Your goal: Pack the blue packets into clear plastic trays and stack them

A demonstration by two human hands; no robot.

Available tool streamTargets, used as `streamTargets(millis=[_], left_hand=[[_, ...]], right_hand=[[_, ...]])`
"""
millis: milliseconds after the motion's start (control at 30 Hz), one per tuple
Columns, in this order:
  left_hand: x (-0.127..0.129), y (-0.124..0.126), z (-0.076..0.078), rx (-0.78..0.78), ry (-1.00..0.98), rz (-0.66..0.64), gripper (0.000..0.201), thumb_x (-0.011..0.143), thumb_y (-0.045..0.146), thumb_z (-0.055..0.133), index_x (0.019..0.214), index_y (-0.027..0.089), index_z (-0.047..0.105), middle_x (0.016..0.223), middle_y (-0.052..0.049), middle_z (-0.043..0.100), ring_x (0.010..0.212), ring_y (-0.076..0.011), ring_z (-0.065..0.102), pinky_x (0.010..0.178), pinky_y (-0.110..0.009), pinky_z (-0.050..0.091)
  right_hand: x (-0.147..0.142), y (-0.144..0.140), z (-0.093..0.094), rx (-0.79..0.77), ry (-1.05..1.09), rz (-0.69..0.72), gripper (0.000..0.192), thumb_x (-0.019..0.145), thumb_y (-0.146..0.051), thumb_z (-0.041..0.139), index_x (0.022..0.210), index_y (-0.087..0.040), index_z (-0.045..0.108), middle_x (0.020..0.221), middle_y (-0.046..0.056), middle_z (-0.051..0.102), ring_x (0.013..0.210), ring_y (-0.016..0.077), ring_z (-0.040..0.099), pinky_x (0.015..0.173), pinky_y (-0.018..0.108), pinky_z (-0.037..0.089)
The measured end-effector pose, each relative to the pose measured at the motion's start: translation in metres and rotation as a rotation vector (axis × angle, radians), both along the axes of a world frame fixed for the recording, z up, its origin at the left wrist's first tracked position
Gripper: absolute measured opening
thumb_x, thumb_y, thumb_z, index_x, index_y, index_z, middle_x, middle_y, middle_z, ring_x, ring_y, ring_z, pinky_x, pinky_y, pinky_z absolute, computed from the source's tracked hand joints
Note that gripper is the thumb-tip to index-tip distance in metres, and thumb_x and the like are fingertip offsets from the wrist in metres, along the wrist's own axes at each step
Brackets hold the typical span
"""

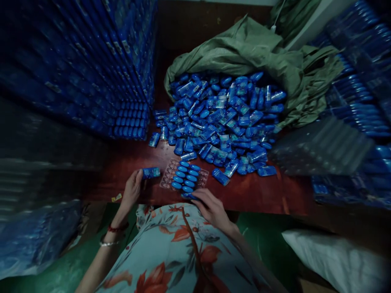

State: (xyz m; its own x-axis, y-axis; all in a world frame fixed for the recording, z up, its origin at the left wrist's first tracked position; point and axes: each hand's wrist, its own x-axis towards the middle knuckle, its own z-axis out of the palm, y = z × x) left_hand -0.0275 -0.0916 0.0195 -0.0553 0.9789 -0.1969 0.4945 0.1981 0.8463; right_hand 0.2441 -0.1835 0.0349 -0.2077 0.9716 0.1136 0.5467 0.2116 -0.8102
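Observation:
My left hand [133, 188] grips a small blue packet [151, 173] with a printed label, just left of a clear plastic tray [166, 179]. The tray has moulded slots, and its two middle columns hold several blue packets [185, 176] standing side by side. At the tray's near right corner my right hand [210, 204] has its fingers on another blue packet [190, 196], partly hidden by the fingertips. Beyond the tray spreads a large heap of loose blue packets [214, 126].
The heap spills from a green sack [238, 49] on the red-brown table [293, 195]. High stacks of filled trays [130, 120] rise on the left. Nested clear trays [320, 146] lie at the right, before more blue stacks [360, 93]. A white sack [332, 256] is at lower right.

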Motion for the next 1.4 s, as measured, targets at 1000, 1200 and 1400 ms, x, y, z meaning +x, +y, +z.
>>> streamTargets(millis=[1000,1200,1400], left_hand=[[0.073,-0.039,0.008,0.319,0.782,-1.029,0.019,0.085,0.006,0.041,0.092,0.017,0.056,0.088,-0.007,0.054,0.081,-0.02,0.053,0.061,-0.026,0.05],[0.06,-0.03,0.011,0.543,0.602,-0.917,0.02,0.086,0.019,0.05,0.103,0.016,0.059,0.1,-0.011,0.056,0.089,-0.0221,0.053,0.071,-0.032,0.049],[0.056,-0.021,0.001,0.538,0.164,-0.63,0.021,0.092,0.019,0.044,0.085,0.018,0.064,0.084,-0.005,0.056,0.076,-0.0136,0.052,0.066,-0.024,0.046]], right_hand=[[0.001,0.04,0.023,-0.064,-0.44,0.361,0.03,0.083,-0.004,0.045,0.102,-0.023,0.06,0.09,0.001,0.055,0.073,0.0116,0.056,0.063,0.021,0.042],[-0.027,0.031,0.022,-0.095,-0.705,0.251,0.035,0.083,-0.005,0.045,0.108,-0.026,0.058,0.1,0.006,0.057,0.083,0.0179,0.059,0.063,0.025,0.046],[-0.028,0.026,0.006,0.059,-0.623,0.203,0.034,0.086,-0.009,0.046,0.116,-0.023,0.054,0.098,0.006,0.06,0.085,0.0176,0.06,0.069,0.026,0.05]])
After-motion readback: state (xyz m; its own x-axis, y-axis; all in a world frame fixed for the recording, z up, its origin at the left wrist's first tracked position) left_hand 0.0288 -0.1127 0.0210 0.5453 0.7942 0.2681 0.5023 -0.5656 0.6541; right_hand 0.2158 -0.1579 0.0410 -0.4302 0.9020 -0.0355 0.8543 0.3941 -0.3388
